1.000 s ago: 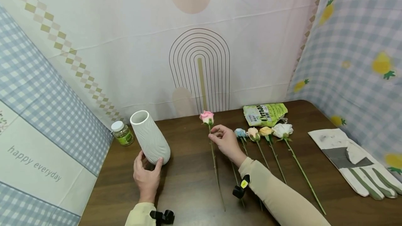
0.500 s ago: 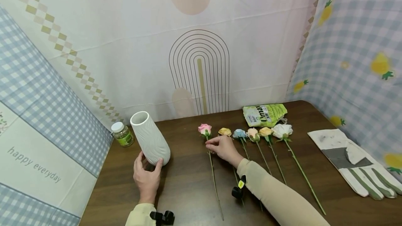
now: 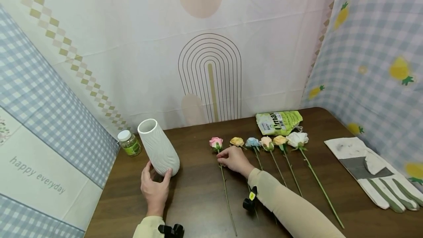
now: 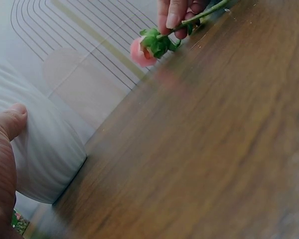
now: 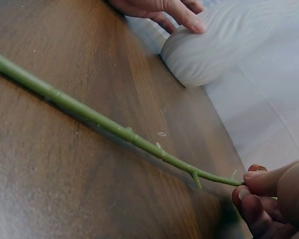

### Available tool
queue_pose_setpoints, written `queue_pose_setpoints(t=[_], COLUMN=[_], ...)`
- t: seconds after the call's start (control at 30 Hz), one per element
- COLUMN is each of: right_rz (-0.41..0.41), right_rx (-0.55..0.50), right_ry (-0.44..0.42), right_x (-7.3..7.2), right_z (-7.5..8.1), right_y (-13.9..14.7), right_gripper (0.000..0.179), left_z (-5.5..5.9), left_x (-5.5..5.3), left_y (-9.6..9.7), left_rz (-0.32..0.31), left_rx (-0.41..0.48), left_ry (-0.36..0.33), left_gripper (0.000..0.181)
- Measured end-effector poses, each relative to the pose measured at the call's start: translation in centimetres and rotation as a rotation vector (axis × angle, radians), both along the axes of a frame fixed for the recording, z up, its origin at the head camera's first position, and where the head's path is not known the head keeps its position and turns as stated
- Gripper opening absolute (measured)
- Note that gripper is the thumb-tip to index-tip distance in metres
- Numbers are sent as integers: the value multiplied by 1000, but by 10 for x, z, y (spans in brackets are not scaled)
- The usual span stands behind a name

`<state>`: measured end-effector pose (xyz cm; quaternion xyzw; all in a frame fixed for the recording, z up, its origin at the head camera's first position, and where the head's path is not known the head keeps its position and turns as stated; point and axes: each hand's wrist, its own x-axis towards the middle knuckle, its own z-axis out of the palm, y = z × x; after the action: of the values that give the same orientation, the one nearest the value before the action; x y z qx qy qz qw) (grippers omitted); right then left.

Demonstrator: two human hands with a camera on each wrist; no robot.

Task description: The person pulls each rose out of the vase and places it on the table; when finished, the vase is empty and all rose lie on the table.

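My left hand (image 3: 155, 186) grips the lower part of a white ribbed vase (image 3: 158, 148), thumb on its right side and fingers on its left. The vase stands on the table, and the thumb also shows on its wall in the left wrist view. Just under the bloom of a pink rose (image 3: 216, 143), my right hand (image 3: 235, 160) pinches the stem between thumb and fingertips. The rose's long green stem (image 5: 109, 124) runs low along the wood toward the front. Beside that hand lies a yellow rose (image 3: 237, 141), its stem partly hidden by the wrist.
Blue (image 3: 253, 142), peach (image 3: 266, 143), yellow-orange (image 3: 280, 140) and white (image 3: 298, 139) flowers lie in a row to the right. Behind them is a green packet (image 3: 279, 122). A lidded jar (image 3: 130, 143) stands left of the vase; work gloves (image 3: 373, 172) lie at the right edge.
My right hand has lowered the pink rose toward me and down along the table, left of the yellow rose, which its hand earlier covered. The left hand and vase have stayed put.
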<state>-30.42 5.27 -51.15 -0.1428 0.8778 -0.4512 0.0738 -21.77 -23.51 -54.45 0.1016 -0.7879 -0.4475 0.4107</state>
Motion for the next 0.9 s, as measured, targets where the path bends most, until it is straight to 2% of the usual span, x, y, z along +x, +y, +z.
queue_pose_setpoints(t=[0.33, 0.53, 0.73, 0.9], right_rz=[3, -4, 1, 16], right_rx=[59, 85, 104, 88], right_ry=[34, 46, 78, 157], right_x=[-1, -1, -1, 4], right_z=[-7, -7, 3, 24], right_y=[-2, -2, 2, 17], right_gripper=[12, 10, 10, 15], left_z=[-2, -2, -2, 2], left_x=[1, 1, -3, -8], left_y=[-1, 0, -2, -7], left_rz=[11, 6, -5, -10], left_rx=[-8, -3, -6, -23], left_ry=[11, 12, 21, 29], left_gripper=[73, 73, 73, 74])
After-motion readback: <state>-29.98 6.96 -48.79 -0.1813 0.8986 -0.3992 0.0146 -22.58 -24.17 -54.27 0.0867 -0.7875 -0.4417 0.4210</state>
